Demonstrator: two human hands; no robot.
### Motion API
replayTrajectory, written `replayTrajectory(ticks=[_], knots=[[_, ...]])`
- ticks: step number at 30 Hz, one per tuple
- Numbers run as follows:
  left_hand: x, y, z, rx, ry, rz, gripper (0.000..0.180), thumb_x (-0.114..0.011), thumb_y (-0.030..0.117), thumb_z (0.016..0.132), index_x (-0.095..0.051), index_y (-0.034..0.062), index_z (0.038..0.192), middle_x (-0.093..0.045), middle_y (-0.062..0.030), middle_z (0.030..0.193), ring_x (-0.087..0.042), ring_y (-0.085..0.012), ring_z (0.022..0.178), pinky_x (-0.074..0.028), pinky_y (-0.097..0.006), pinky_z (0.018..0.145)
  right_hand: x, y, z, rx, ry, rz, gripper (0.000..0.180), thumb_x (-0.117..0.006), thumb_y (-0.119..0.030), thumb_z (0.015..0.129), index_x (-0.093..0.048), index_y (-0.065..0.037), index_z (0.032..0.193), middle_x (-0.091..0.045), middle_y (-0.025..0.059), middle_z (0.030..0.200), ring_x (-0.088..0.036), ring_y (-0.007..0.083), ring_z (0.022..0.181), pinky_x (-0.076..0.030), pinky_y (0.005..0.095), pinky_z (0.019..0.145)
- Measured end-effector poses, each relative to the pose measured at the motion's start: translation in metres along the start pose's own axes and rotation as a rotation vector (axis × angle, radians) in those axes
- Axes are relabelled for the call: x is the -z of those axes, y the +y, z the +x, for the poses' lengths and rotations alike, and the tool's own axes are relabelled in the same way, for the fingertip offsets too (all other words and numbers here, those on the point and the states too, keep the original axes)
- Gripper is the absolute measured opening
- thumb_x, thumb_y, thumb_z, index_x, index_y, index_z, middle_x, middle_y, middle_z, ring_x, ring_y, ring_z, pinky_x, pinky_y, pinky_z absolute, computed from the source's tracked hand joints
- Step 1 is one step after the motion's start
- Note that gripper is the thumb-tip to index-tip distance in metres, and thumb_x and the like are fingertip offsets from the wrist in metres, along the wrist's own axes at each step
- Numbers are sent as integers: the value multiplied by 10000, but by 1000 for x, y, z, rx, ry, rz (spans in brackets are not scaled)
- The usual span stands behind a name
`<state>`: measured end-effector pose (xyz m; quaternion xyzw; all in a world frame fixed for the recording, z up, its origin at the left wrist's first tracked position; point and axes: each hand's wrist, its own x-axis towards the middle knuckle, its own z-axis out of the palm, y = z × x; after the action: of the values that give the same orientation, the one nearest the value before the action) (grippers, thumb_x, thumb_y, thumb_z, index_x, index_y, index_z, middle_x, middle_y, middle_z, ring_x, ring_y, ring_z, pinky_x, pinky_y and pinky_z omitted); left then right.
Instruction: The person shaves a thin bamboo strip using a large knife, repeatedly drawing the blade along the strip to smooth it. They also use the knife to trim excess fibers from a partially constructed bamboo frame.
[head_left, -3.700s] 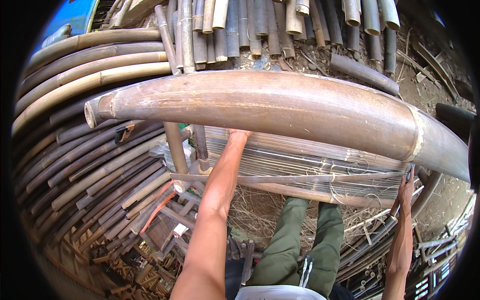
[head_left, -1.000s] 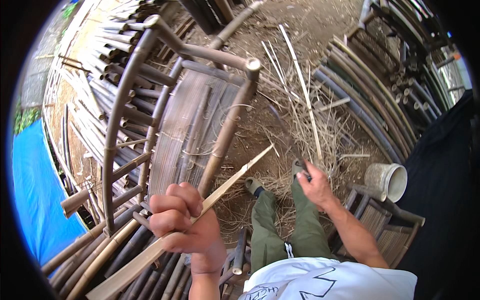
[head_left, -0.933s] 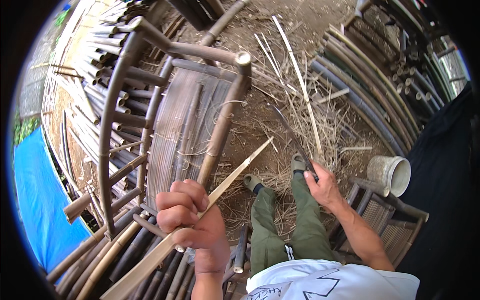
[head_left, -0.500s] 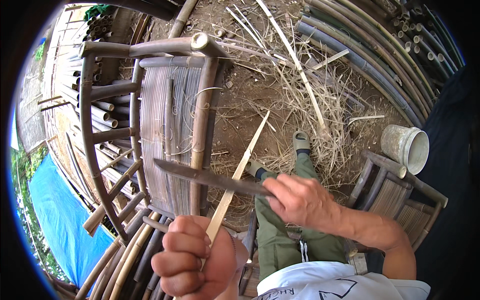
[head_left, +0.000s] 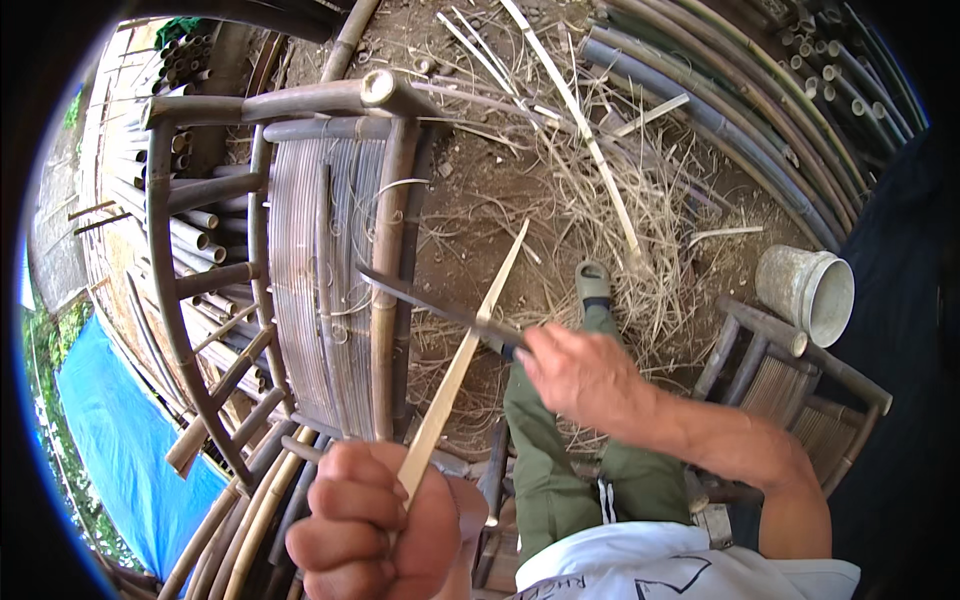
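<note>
My left hand [head_left: 385, 520] is closed in a fist around the lower end of a pale bamboo strip [head_left: 440, 405], which points up and away to a narrow tip. My right hand [head_left: 575, 375] grips a long dark knife [head_left: 425, 298] whose handle is hidden in the fingers. The blade points left and crosses the strip's upper half, seemingly against it. Behind the blade's tip stands a bamboo bench [head_left: 385, 230] with a slatted seat.
Shavings [head_left: 650, 240] and loose strips litter the dirt floor beyond my feet. Long bamboo poles [head_left: 720, 110] lie at the far right. A whitish bucket [head_left: 800, 290] lies tipped near a small bamboo chair [head_left: 770, 380]. Cut poles [head_left: 200, 235] and a blue tarp [head_left: 125, 440] are at left.
The knife has slid along the strip toward its tip, its blade now turned more edge-on. My right hand has moved slightly up and left; my left hand has shifted slightly left and down.
</note>
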<state>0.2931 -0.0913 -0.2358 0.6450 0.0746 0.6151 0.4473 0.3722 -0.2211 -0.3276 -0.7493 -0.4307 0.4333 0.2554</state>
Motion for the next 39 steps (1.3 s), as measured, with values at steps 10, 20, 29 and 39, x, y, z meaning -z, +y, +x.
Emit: replayTrajectory(ticks=[10, 20, 29, 39], knots=[[8, -2, -1, 17, -20, -14, 548, -316, 583, 1002, -362, 137, 687, -333, -1, 679, -288, -129, 461, -222, -278, 428, -14, 10, 13, 121, 161, -110, 153, -579, -131, 898, -548, -5, 816, -567, 124, 693, -671, 280, 608, -561, 351, 499], [5, 4, -2, 19, -33, -11, 540, -313, 601, 997, -367, 158, 692, -345, 20, 694, -318, -117, 497, -237, -266, 461, -8, -10, -9, 198, 166, -40, 222, -581, -176, 939, -554, 35, 875, -546, 125, 683, -648, 236, 550, -551, 335, 463], [11, 2, -2, 29, -120, -84, 522, -312, 596, 999, -368, 170, 703, -355, 29, 702, -332, -122, 507, -251, -258, 484, -22, 41, 21, -37, 69, -112, 221, -586, -173, 928, -549, 22, 832, -586, 141, 682, -637, 262, 563, -547, 356, 487], [27, -43, -24, 168, 23, 15, 562, -491, 567, 950, -297, 155, 620, -308, 16, 651, -308, -83, 496, -237, -208, 461, -56, 184, 39, -287, 145, -148, 309, -482, -253, 1010, -599, -6, 866, -589, 125, 663, -570, 213, 513, -499, 371, 415]])
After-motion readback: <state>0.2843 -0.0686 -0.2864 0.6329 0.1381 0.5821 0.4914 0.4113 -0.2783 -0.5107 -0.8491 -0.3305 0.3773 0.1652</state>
